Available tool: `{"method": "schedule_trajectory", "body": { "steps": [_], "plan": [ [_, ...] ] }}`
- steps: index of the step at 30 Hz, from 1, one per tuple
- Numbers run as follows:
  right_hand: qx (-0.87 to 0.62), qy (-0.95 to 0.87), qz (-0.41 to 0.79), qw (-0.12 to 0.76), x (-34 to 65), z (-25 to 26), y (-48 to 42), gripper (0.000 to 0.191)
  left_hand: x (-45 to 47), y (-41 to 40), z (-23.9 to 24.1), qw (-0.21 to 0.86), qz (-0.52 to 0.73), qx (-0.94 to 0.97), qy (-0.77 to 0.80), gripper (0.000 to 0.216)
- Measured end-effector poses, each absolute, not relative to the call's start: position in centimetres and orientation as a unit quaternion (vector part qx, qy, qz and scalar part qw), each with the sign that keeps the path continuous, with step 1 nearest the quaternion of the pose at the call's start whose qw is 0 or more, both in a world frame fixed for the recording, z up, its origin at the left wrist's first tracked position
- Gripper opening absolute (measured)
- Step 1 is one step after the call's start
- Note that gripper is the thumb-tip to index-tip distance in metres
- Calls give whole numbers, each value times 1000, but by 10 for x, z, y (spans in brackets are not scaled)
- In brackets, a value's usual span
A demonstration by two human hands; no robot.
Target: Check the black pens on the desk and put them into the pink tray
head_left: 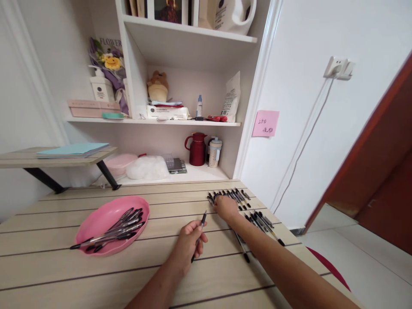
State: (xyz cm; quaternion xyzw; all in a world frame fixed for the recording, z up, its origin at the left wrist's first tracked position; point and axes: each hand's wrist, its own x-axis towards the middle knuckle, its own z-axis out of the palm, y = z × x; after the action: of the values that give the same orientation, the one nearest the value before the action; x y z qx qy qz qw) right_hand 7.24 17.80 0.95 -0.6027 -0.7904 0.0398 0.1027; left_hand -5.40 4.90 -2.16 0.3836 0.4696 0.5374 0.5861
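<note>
My left hand [189, 242] is closed around a clear-barrelled pen with a dark grip [204, 219]. The pen tilts upward, its tip pointing away from me, above the middle of the table. Farther back, my right hand [226, 207] reaches to the left end of a row of black and clear pens [236, 197]. Its fingers are curled down among them, and what they pinch is hidden. A second group of pens [259, 222] lies nearer, to the right of my right forearm. Another pen [242, 249] lies partly under that forearm.
On the left, a pink scalloped bowl [93, 219] holds a pile of pens, one jutting over its rim. Behind it is a small raised stand [64, 161] with blue paper [74, 150]. A red jug [197, 149] and a cup [214, 153] occupy the shelf behind the table.
</note>
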Motion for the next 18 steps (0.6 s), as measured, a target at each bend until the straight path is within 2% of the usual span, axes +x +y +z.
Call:
{"method": "schedule_trajectory", "body": {
  "steps": [6,18],
  "plan": [
    [-596,-801,-16,49,63,13,178,23,-53,48,-20,587,534,379,475,38],
    [-588,-808,-37,2,58,19,175,27,-53,46,-19,586,532,376,481,39]
  ]
}}
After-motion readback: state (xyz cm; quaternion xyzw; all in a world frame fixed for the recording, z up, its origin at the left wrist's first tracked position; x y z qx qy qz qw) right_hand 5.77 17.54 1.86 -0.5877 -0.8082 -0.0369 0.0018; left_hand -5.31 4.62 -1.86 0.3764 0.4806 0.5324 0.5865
